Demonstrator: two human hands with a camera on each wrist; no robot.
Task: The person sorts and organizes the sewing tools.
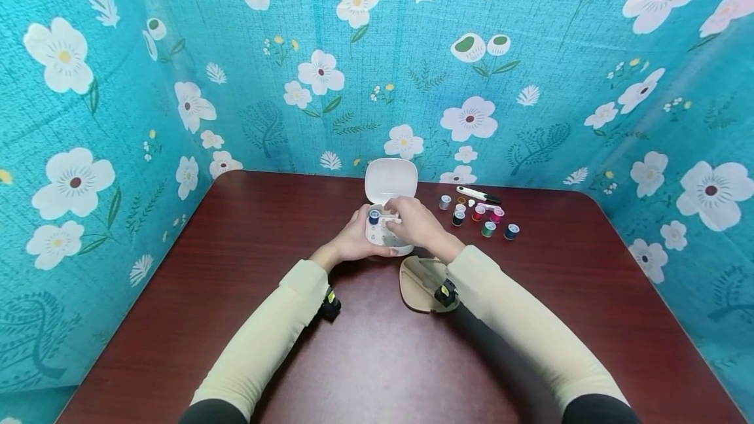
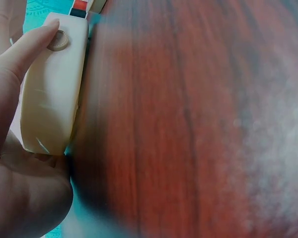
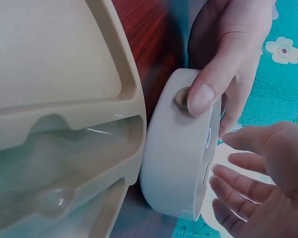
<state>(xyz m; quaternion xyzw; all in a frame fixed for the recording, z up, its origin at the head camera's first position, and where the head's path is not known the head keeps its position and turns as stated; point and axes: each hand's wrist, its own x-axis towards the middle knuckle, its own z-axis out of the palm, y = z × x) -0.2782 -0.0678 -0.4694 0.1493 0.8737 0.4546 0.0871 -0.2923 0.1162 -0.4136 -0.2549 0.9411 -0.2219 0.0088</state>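
Note:
A white sewing box (image 1: pixel 390 231) stands on the table with its lid (image 1: pixel 391 178) raised at the back. My left hand (image 1: pixel 353 235) grips it from the left side, the thumb lying by a round brown button (image 3: pixel 183 98) on its front wall. Inside the box, at the left, sits a navy thread spool (image 1: pixel 374 216) among small pegs. Over the right part of the box reaches my right hand (image 1: pixel 417 222). In the right wrist view its fingers (image 3: pixel 243 183) are spread and loosely bent at the box's opening, with nothing seen between them.
In front of the box lies a beige compartment tray (image 1: pixel 415 296), partly under my right wrist. Right of the box are several thread spools, among them a green one (image 1: pixel 488 229) and a black one (image 1: pixel 458 217). A white-and-black tool (image 1: pixel 478 195) lies behind them.

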